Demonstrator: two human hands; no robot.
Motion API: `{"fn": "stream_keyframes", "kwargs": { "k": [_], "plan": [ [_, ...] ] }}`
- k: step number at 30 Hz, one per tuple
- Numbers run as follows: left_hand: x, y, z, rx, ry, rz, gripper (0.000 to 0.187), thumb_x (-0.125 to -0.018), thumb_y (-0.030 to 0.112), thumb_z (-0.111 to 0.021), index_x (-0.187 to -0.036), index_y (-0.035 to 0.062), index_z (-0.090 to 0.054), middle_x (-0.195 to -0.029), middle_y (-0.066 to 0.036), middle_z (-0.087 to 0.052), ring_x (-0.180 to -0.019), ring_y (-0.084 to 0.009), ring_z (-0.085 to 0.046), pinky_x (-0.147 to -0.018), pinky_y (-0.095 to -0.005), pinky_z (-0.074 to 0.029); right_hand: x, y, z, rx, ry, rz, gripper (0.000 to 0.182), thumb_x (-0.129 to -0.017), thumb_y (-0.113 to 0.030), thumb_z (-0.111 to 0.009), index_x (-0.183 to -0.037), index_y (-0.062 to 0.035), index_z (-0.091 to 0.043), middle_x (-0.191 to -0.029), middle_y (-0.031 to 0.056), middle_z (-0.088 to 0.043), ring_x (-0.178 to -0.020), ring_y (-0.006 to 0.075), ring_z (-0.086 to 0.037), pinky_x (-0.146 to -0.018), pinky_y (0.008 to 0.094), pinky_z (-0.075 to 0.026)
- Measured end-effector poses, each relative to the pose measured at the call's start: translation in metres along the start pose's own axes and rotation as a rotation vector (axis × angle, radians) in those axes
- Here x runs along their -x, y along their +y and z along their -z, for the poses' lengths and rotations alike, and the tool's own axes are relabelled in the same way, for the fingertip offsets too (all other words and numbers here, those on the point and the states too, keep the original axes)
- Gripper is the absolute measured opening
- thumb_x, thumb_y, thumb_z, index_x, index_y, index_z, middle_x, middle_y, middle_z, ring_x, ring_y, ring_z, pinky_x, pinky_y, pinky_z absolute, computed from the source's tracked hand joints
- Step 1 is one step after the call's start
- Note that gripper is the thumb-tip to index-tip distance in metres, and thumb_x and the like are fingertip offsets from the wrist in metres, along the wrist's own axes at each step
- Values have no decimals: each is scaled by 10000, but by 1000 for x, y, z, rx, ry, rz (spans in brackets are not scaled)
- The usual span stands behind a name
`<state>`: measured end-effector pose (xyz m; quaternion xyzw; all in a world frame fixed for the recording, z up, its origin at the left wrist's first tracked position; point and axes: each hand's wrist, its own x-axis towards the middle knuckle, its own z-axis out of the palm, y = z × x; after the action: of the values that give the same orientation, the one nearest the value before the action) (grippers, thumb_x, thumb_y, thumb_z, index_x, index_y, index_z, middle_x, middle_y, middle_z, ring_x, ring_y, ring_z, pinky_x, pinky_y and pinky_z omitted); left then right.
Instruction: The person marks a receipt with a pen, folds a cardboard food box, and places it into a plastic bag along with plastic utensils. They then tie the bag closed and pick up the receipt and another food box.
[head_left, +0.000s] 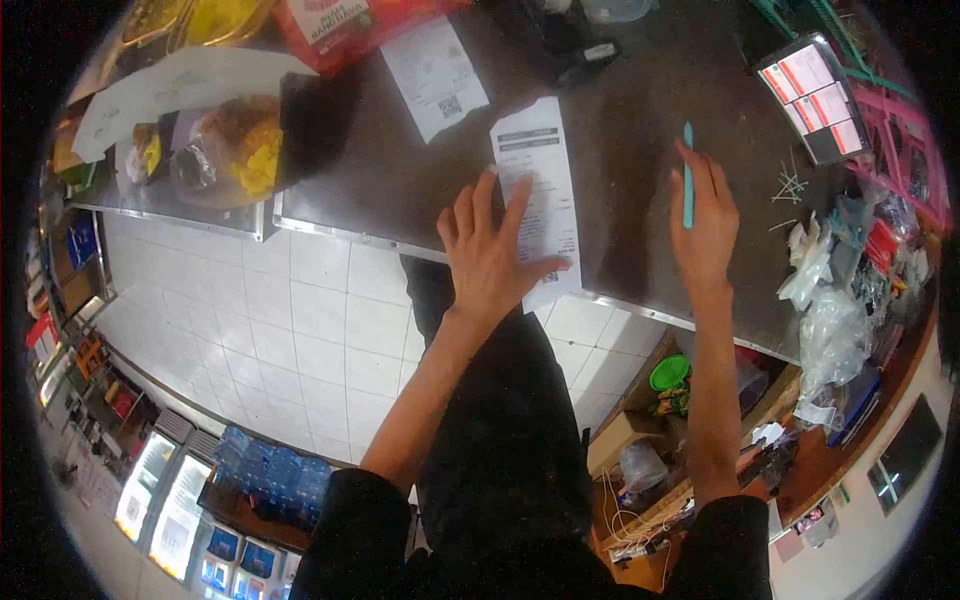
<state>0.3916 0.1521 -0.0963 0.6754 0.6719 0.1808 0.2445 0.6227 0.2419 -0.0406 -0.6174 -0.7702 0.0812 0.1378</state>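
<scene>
A long printed receipt (540, 200) lies on the dark tabletop (630, 180), its lower end reaching past the metal-trimmed front edge. My left hand (482, 255) rests on it with fingers spread, the thumb and index finger over the paper. To the right, my right hand (708, 225) is closed around a slim teal pen (688, 195), which points away from me. The pen is apart from the receipt. Just beyond my left hand lies a second receipt (430, 75) with a square code at its bottom.
A red printed bag (340, 30) and a clear plastic bag with yellow contents (235, 150) sit at the left. On the right are a black holder with labels (815, 100), thin white sticks (788, 185) and crumpled plastic bags (835, 335). A black device (575, 45) stands at the back.
</scene>
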Motion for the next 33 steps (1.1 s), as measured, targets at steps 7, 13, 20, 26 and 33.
{"fn": "stream_keyframes", "kwargs": {
  "k": [7,13,20,26,33],
  "plan": [
    [4,5,-13,113,81,15,988,-499,443,-897,-1366,149,-526,-1362,-186,-421,-1226,-388,-392,-989,-535,-312,79,-45,-38,-297,-85,-316,398,-918,-167,-621,-1302,-89,-551,-1151,192,-594,-1056,361,-598,-866,438,-501],
    [17,20,-31,522,-4,40,692,-783,103,-667,-1434,113,-434,-1316,-214,-444,-1188,-397,-474,-986,-513,-390,123,-87,-94,-584,56,-503,182,-895,-107,-617,-1052,-14,-608,-988,115,-608,-887,204,-606,-772,338,-494],
    [40,-48,107,693,158,-353,458,-890,-10,-548,-1346,5,-513,-1234,-196,-575,-1135,-336,-592,-864,-362,-545,111,-188,-44,-709,193,-508,272,-966,-149,-531,-1179,19,-537,-1118,152,-590,-1011,241,-568,-868,371,-471],
    [36,-302,340,115,676,150,386,-873,96,-621,-1234,-21,-550,-1265,-203,-573,-1114,-342,-584,-975,-442,-464,13,-299,-68,-675,95,-535,423,-882,-91,-658,-1265,3,-504,-1271,166,-529,-1136,275,-534,-936,402,-449],
    [-89,-583,409,554,582,369,586,-824,10,-681,-1381,-17,-500,-1307,-140,-584,-1151,-210,-562,-992,-329,-449,-166,-375,-47,-391,108,-142,489,-838,-165,-725,-1266,-30,-530,-1199,188,-603,-1096,358,-575,-915,400,-462]
  ]
}}
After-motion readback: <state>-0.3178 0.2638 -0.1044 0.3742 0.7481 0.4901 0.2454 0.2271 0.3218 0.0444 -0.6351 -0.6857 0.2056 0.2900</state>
